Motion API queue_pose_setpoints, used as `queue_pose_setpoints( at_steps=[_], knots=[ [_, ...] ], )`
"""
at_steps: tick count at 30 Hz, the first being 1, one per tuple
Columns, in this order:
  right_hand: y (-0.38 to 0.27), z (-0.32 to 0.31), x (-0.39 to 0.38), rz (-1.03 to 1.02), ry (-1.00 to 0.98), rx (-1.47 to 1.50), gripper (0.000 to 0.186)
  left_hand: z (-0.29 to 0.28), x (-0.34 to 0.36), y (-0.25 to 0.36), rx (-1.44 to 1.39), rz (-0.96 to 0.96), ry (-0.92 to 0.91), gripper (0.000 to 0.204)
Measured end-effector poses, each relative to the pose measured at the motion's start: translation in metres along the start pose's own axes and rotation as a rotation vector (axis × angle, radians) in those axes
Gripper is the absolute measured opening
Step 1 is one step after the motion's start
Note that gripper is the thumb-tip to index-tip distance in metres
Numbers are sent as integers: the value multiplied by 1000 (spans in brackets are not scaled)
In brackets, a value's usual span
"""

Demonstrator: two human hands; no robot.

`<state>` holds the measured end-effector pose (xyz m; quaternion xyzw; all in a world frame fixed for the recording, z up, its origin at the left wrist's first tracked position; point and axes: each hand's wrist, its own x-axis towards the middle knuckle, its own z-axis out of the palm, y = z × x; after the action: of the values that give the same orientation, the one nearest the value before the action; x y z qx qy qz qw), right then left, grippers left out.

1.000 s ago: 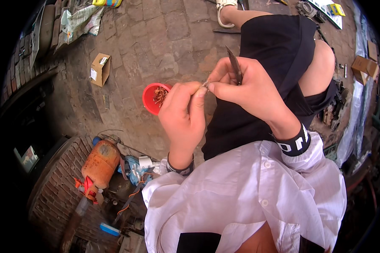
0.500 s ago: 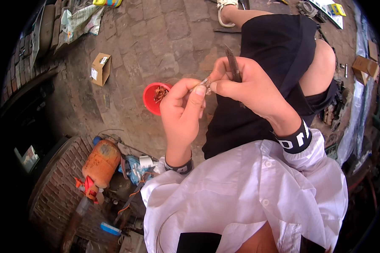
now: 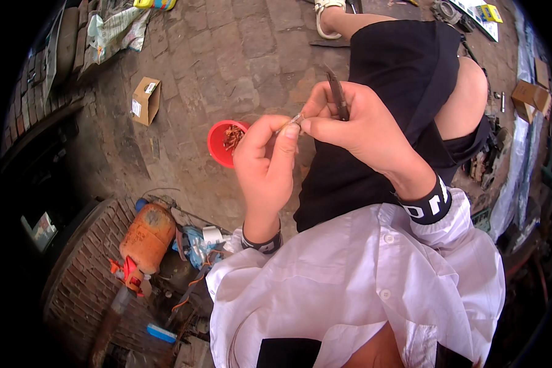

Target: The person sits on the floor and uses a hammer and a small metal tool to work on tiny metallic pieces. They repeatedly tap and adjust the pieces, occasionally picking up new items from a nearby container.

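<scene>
- The ground is paved with worn grey-brown stone blocks point(image 3: 239, 55), uneven and dusty, seen from above.
- At the left, a curved brick wall point(image 3: 83, 288) of reddish blocks bends round the near corner.
- A person sits over it in a white buttoned shirt point(image 3: 362, 282) with dark printed cuffs, and black shorts point(image 3: 386, 104) over the knees.
- The left hand point(image 3: 265, 165) is raised in the middle, its fingertips pinched narrow on a small pale piece point(image 3: 295, 119); what the piece is made of cannot be told.
- The right hand point(image 3: 362, 122) meets it from the right, thumb and forefinger closed on the same piece, while a slim dark metal tool point(image 3: 337, 95) is gripped in the rest of the fist and points to the far side.
- The piece sits between both hands, above the paving and just right of a round red plastic bowl point(image 3: 219, 142) that holds reddish-brown scraps.
- A small brown cardboard box point(image 3: 146, 100) lies open on the far left.
- A rusty orange gas cylinder point(image 3: 147, 236) lies near the brick wall, with tangled wires and blue scraps beside it.
</scene>
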<state>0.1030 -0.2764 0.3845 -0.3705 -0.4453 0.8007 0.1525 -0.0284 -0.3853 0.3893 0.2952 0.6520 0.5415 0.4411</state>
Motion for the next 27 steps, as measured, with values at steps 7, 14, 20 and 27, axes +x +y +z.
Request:
queue_pose_setpoints(
  at_steps=[7,14,20,27],
  knots=[
    [1,0,-1,-10,-12,18,10,0,0,2,-25,-21,4,12],
    [2,-1,-1,-12,-38,46,8,2,-2,0,11,-15,-5,12],
    [4,3,0,46,-49,231,6,1,-1,5,-142,-93,-47,15],
    [-6,1,-7,80,-18,133,2,3,1,1,-196,-64,-34,16]
  ],
)
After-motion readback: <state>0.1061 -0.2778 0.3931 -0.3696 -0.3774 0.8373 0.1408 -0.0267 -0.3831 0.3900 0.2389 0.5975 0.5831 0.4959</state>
